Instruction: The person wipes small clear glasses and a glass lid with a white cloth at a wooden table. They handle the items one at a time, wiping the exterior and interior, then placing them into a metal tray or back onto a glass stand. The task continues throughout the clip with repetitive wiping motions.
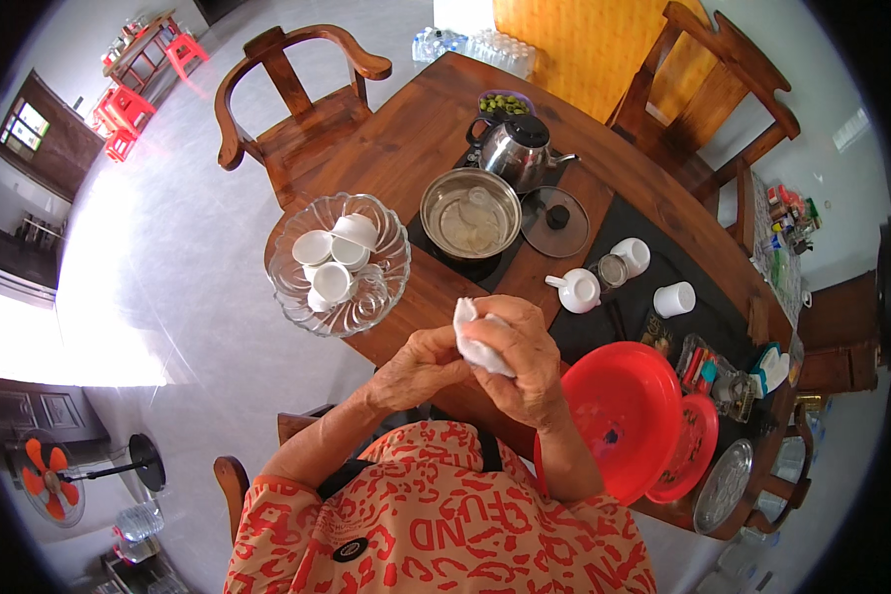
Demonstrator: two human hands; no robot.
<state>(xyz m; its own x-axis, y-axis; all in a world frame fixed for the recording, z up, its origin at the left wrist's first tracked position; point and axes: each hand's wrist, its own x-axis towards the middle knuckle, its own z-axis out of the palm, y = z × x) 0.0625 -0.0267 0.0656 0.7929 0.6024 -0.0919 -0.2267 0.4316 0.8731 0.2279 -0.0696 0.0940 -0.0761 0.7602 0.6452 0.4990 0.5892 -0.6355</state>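
In front of my chest, my right hand (523, 361) is closed around a crumpled white cloth (480, 342), its folds showing between the thumb and fingers. My left hand (416, 371) meets it from the side, fingers bent and pressed together against the right hand. Whatever the left fingers grip is hidden. Left of the hands stands a scalloped clear glass bowl (391, 302) holding several small white cups (354, 233). Beyond the hands is a steel pot (431, 238) with cups or glasses sitting in water. Below my right wrist lies a large red basin (634, 396).
Behind the pot stand a steel kettle (517, 148) and a bowl of green fruit (510, 102). A glass lid (569, 243), white teapot (576, 290), glass cup (611, 270) and white cup (674, 299) sit to the right. A red tray (698, 436) lies beside the basin; wooden chairs (287, 109) surround the table.
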